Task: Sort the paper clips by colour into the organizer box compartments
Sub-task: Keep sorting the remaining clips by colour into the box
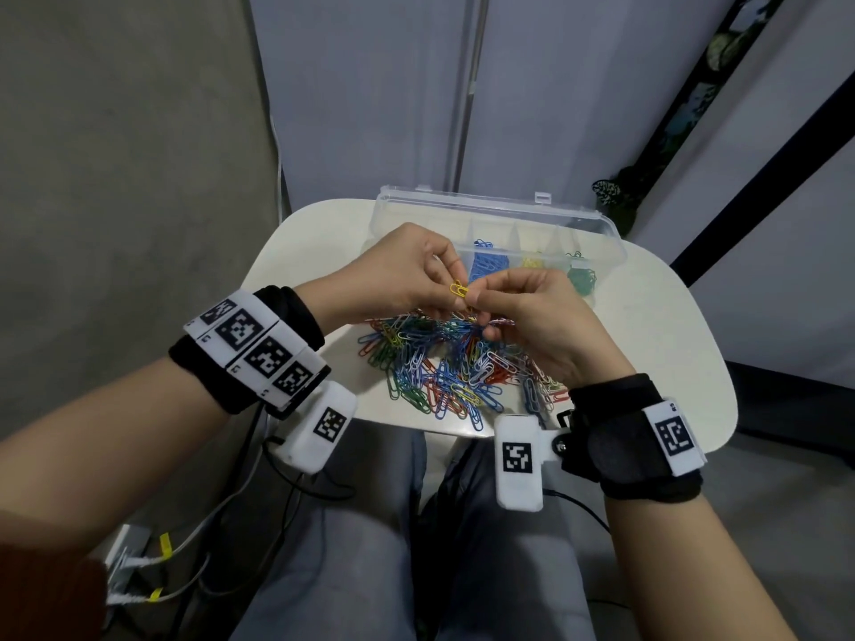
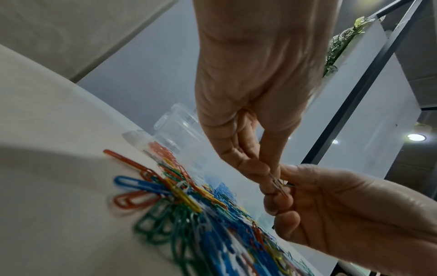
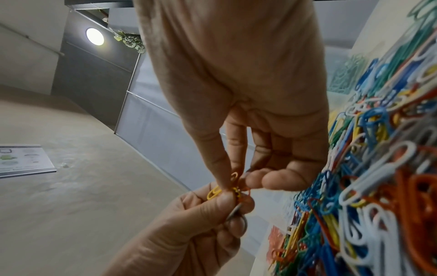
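A small tangle of paper clips, a yellow clip [image 1: 459, 289] [image 3: 214, 192] hooked with an orange one [image 3: 244, 188] and a grey one [image 3: 234, 211], hangs above the pile. My left hand [image 1: 445, 280] [image 2: 272, 177] pinches it from the left; my right hand [image 1: 479, 298] [image 3: 232, 184] pinches it from the right with thumb and forefinger. Below lies the mixed pile of coloured clips [image 1: 453, 367] [image 2: 189, 214]. Behind stands the clear organizer box [image 1: 601, 224], lid open, holding blue clips [image 1: 486, 263], yellow clips [image 1: 532, 262], green clips [image 1: 580, 277] and orange-red clips [image 2: 160, 149] in separate compartments.
The small white table [image 1: 657, 335] has rounded edges; my lap in grey trousers [image 1: 370, 548] is under its near edge. Cables [image 1: 194, 538] trail on the floor at the lower left. A plant [image 1: 610, 192] and a dark frame stand behind at the right.
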A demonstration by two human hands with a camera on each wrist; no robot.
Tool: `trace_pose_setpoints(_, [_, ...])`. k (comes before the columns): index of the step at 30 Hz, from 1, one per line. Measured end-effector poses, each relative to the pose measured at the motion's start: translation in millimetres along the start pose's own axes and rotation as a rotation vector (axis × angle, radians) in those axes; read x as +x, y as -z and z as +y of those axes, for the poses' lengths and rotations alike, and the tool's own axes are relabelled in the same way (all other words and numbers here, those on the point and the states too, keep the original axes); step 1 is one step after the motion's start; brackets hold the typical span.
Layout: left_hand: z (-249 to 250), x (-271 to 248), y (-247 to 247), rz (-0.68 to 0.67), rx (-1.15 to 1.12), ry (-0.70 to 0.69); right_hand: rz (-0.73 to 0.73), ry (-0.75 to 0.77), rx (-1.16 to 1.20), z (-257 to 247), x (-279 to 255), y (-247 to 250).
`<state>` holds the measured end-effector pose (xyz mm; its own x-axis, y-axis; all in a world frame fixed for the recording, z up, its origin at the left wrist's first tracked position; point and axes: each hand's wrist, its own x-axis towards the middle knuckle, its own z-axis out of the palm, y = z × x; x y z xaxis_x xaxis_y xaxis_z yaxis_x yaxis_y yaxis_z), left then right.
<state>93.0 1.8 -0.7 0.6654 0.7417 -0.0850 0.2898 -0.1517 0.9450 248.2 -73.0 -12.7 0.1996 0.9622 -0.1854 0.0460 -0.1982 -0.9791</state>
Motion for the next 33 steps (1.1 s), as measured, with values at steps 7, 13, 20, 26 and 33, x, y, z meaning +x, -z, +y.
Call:
trace_pose_setpoints(7, [3,-1,-4,-0.013,0.116,-0.027,0.017,-0.005,-0.043,-1,0,-2])
trace_pose_setpoints(13, [-1,-2,-4,0.024,0.146,-0.028,0.039,0.037,-0.153,-1,0,-7])
trace_pose_setpoints(20, [-9,-5,12,0.102,0.303,-0.021,0.344,0.254,-0.178,-24,15,27])
trace_pose_setpoints(26, [-13,-6,13,0.070,0.373,-0.024,0.522,0.253,-0.501,-33,51,55])
trace_pose_setpoints(33, [-17,-5,11,0.055,0.447,-0.042,0.489,0.310,-0.515,-40,43,59])
